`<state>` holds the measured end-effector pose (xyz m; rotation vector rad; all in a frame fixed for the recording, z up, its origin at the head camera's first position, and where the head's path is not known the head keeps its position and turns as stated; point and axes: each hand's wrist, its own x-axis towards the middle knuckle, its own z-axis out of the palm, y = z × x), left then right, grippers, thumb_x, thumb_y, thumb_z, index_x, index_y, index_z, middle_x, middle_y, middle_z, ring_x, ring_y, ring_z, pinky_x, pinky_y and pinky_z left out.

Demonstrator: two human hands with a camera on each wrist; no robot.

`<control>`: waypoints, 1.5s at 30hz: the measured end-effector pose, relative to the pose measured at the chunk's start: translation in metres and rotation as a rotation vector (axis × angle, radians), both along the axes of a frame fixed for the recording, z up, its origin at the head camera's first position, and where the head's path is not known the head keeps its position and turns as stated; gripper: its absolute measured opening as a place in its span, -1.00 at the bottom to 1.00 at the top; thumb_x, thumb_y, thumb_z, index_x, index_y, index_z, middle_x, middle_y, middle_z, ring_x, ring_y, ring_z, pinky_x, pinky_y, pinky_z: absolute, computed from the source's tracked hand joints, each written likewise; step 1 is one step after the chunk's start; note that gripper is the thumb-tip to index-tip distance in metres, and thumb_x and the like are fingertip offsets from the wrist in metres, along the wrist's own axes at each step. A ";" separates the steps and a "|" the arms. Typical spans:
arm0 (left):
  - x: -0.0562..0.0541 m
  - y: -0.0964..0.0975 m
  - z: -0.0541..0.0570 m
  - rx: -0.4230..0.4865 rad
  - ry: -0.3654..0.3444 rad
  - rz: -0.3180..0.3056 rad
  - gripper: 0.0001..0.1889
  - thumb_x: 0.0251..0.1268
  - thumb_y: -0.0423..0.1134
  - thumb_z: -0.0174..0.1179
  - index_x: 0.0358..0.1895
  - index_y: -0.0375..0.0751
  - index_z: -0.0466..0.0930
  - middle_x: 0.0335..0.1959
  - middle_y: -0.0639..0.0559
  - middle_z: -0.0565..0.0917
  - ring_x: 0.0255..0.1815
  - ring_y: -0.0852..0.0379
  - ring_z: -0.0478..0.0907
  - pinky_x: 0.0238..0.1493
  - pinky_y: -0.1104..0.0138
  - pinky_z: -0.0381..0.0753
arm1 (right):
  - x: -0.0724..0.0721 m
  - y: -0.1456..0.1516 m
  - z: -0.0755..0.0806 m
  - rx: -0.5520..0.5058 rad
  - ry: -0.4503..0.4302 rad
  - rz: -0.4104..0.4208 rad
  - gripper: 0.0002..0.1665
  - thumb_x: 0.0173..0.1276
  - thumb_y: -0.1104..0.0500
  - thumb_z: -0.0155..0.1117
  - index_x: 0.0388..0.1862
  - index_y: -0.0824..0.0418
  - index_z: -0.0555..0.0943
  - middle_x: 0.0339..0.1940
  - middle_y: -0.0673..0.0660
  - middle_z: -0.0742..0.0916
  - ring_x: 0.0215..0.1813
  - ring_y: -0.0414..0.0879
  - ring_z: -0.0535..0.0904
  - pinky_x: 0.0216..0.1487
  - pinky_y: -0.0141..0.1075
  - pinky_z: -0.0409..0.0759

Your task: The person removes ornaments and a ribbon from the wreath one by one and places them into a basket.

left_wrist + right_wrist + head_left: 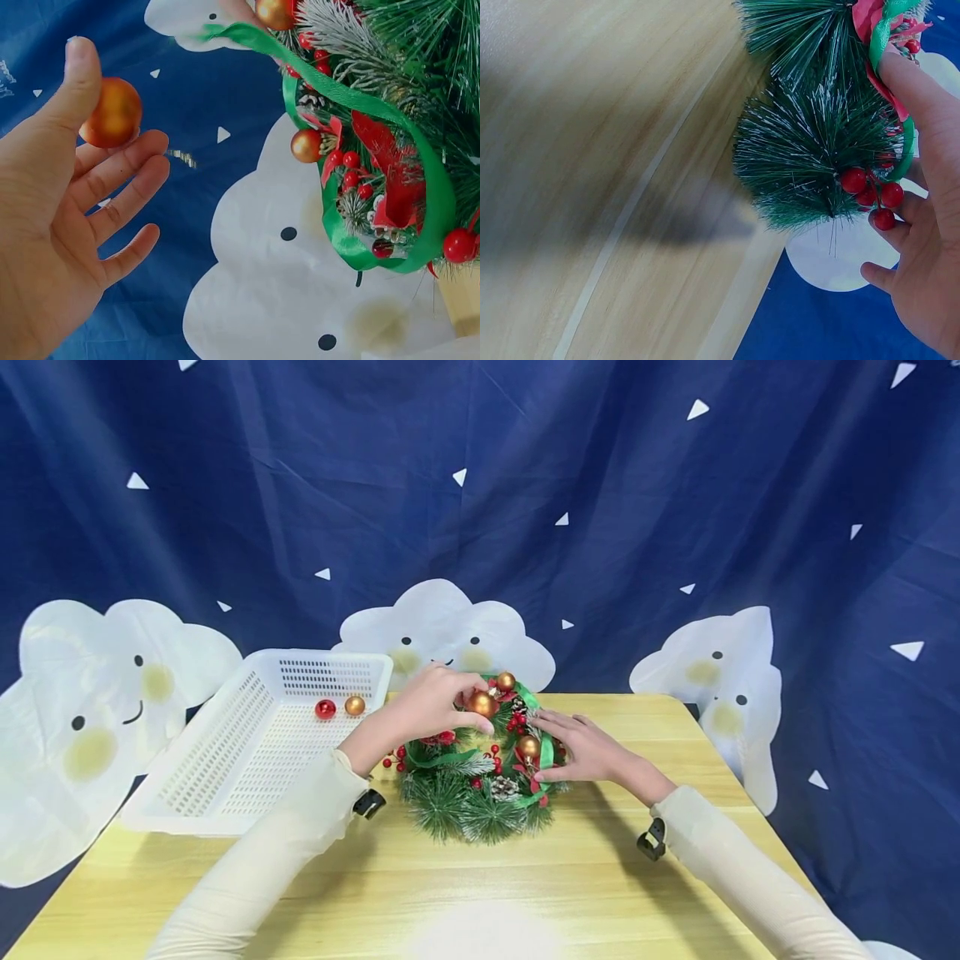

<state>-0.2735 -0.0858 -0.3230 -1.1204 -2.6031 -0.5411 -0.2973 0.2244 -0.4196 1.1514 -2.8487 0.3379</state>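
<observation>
My left hand [427, 706] pinches a shiny gold Christmas ball [482, 704] between thumb and fingers, above the far left part of a green Christmas wreath [450, 810]. The ball [116, 112] shows plainly in the left wrist view, its lower side behind the fingers. At the wreath's right side rests my right hand [588, 752], fingers spread and fairly straight, thumb on the green ribbon [547, 752]. Red berries [866, 187] lie against its fingers in the right wrist view. Two gold balls sit on the wreath, one at the far side [506, 682], another near the right thumb [528, 746].
A white perforated basket [183, 822] stands to the left on the wooden table [600, 893]. Inside it lie a red ball [326, 709] and a gold ball [355, 705]. A blue curtain [420, 468] with clouds hangs behind the table's far edge.
</observation>
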 end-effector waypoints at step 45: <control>0.000 0.002 -0.013 -0.046 -0.111 -0.043 -0.29 -0.07 -0.72 0.21 0.19 -0.01 0.57 0.13 0.00 0.60 0.08 -0.01 0.60 -0.06 0.22 0.66 | 0.001 0.000 0.001 0.004 0.018 0.011 0.17 0.16 -0.40 0.43 0.57 0.20 0.31 0.57 0.32 0.37 0.55 0.30 0.32 0.45 0.33 0.24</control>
